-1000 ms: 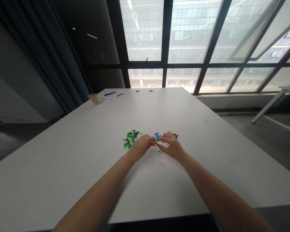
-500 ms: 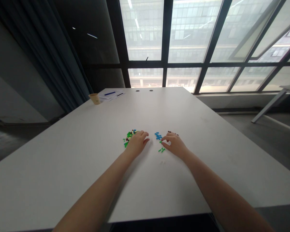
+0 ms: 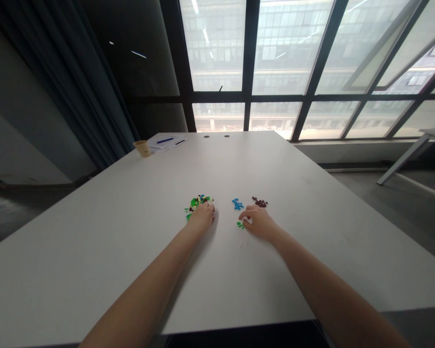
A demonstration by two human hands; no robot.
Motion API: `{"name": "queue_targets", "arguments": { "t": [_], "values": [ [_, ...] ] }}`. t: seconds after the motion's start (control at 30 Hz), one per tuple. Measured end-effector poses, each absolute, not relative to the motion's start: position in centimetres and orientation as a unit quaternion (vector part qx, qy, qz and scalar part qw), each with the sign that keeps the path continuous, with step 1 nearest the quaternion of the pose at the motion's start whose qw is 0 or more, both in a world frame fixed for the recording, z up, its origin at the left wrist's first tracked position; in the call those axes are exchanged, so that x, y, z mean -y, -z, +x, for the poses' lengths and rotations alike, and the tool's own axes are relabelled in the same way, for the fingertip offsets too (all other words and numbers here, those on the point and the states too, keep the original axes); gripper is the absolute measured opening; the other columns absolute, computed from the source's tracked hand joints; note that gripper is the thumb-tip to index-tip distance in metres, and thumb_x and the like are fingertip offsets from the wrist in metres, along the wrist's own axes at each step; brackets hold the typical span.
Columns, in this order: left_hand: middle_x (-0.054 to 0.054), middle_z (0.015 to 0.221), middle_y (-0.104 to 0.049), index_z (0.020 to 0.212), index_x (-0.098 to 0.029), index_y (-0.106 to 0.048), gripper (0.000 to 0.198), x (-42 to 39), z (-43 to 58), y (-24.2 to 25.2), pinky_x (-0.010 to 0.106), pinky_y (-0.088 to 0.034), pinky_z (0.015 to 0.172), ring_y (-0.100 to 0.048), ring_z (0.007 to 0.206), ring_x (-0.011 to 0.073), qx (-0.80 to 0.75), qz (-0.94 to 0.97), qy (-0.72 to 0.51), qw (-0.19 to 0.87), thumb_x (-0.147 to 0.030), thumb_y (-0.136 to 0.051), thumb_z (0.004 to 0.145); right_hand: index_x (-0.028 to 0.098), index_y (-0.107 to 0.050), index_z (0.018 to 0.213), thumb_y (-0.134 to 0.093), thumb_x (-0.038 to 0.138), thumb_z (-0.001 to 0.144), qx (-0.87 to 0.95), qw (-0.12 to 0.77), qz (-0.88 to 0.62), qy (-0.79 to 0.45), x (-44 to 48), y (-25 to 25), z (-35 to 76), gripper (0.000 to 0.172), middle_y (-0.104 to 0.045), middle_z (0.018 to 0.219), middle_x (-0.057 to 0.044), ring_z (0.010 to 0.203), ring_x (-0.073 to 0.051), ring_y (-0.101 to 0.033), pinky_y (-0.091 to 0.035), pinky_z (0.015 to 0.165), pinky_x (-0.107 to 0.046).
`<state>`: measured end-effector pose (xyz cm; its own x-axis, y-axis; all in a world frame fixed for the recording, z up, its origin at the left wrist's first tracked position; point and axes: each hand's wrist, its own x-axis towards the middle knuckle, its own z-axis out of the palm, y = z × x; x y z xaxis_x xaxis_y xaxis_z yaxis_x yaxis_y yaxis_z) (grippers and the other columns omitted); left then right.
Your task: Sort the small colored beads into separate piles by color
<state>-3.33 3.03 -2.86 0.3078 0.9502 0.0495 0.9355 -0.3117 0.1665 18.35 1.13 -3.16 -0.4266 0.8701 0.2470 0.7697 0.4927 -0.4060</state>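
Observation:
My left hand (image 3: pixel 202 216) rests at the near right edge of a mixed pile of small building bricks (image 3: pixel 194 202) in green, yellow, blue and dark colours. Its fingers are curled down; whatever lies in them is hidden. My right hand (image 3: pixel 259 222) is low over several small green bricks (image 3: pixel 240 224), with a gap between thumb and index finger. Just beyond its fingers lies a cluster of blue bricks (image 3: pixel 237 204). Dark brown bricks (image 3: pixel 261 202) form another group behind that hand. Faint whitish pieces (image 3: pixel 243 244) lie nearer to me.
All of this sits on a large white table (image 3: pixel 217 164). At its far left stand a tan paper cup (image 3: pixel 142 148) and papers (image 3: pixel 159 144) with a blue pen (image 3: pixel 165 140). Two dark discs (image 3: pixel 216 136) are set at the far edge, before tall windows.
My left hand has drawn back a little to the left and curled its fingers. The right hand has come nearer to me with a green brick, down to the green group, uncovering the brown bricks.

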Motion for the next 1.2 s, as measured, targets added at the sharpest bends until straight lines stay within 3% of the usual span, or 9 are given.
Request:
{"name": "queue_targets", "arguments": {
  "t": [0.33,0.53,0.7,0.8,0.93,1.03,1.1,1.2],
  "values": [
    [0.011,0.083,-0.060,0.075,-0.013,-0.058,0.023,-3.3,-3.5,3.1,0.030,-0.039,0.074,-0.054,0.078,0.0197,-0.576,0.810,-0.085,0.071,-0.006,-0.036,0.074,0.022,-0.068,0.077,-0.045,0.010,0.069,0.814,0.267,-0.504,-0.112,-1.5,2.8,18.8,0.027,-0.059,0.073,-0.002,0.074,-0.014,-0.052,-0.037,0.073,-0.026],
    [0.008,0.086,-0.057,0.081,-0.016,-0.056,0.023,-3.1,-3.2,2.4,0.030,-0.040,0.074,-0.053,0.078,0.0172,-0.568,0.796,-0.194,0.081,-0.006,-0.037,0.074,0.022,-0.067,0.078,-0.046,0.010,0.070,0.788,0.327,-0.515,-0.082,-2.3,2.8,19.7,0.026,-0.058,0.070,-0.002,0.073,-0.015,-0.051,-0.038,0.075,-0.028],
    [0.003,0.076,-0.056,0.083,-0.017,-0.054,0.015,-2.8,-1.9,1.8,0.026,-0.044,0.067,-0.053,0.071,0.0134,-0.522,0.761,-0.327,0.205,-0.013,-0.042,0.074,0.022,-0.067,0.077,-0.046,0.010,0.070,0.790,0.353,-0.495,-0.079,-2.3,3.0,19.5,0.024,-0.059,0.071,-0.002,0.074,-0.015,-0.051,-0.038,0.074,-0.028],
    [0.002,0.075,-0.057,0.089,-0.017,-0.053,0.017,-2.4,-1.2,1.8,0.024,-0.045,0.062,-0.054,0.068,0.0126,-0.508,0.738,-0.346,0.277,-0.019,-0.045,0.075,0.021,-0.066,0.078,-0.046,0.009,0.071,0.798,0.358,-0.478,-0.080,-2.0,2.7,19.3,0.024,-0.059,0.071,-0.002,0.075,-0.015,-0.051,-0.037,0.073,-0.027],
    [0.006,0.089,-0.058,0.091,-0.016,-0.059,0.022,-2.3,-1.4,2.0,0.030,-0.043,0.079,-0.053,0.085,0.0161,-0.539,0.777,-0.277,0.173,-0.014,-0.043,0.076,0.021,-0.066,0.079,-0.046,0.009,0.070,0.806,0.344,-0.474,-0.084,-1.8,2.4,19.1,0.025,-0.060,0.072,-0.002,0.074,-0.015,-0.051,-0.038,0.073,-0.027],
    [0.008,0.107,-0.055,0.106,-0.022,-0.058,0.031,-2.2,-1.6,2.4,0.036,-0.035,0.091,-0.046,0.102,0.0196,-0.531,0.813,-0.217,0.097,-0.015,-0.044,0.079,0.021,-0.066,0.079,-0.046,0.009,0.071,0.808,0.333,-0.479,-0.084,-1.8,2.4,19.0,0.025,-0.060,0.072,-0.003,0.075,-0.016,-0.051,-0.038,0.074,-0.028],
    [0.006,0.119,-0.051,0.113,-0.029,-0.054,0.036,-2.1,-1.4,2.8,0.039,-0.030,0.095,-0.042,0.110,0.0204,-0.502,0.840,-0.187,0.082,-0.017,-0.044,0.080,0.021,-0.066,0.079,-0.047,0.010,0.071,0.809,0.328,-0.481,-0.083,-1.8,2.5,18.9,0.024,-0.060,0.073,-0.003,0.075,-0.016,-0.052,-0.037,0.076,-0.029],
    [0.003,0.125,-0.048,0.109,-0.033,-0.056,0.034,-2.0,-1.0,3.2,0.043,-0.026,0.096,-0.038,0.114,0.0216,-0.479,0.861,-0.154,0.076,-0.019,-0.043,0.081,0.021,-0.066,0.078,-0.047,0.011,0.072,0.808,0.326,-0.483,-0.082,-1.9,2.6,18.9,0.022,-0.060,0.074,-0.003,0.075,-0.015,-0.052,-0.037,0.077,-0.029]
  ]
}}
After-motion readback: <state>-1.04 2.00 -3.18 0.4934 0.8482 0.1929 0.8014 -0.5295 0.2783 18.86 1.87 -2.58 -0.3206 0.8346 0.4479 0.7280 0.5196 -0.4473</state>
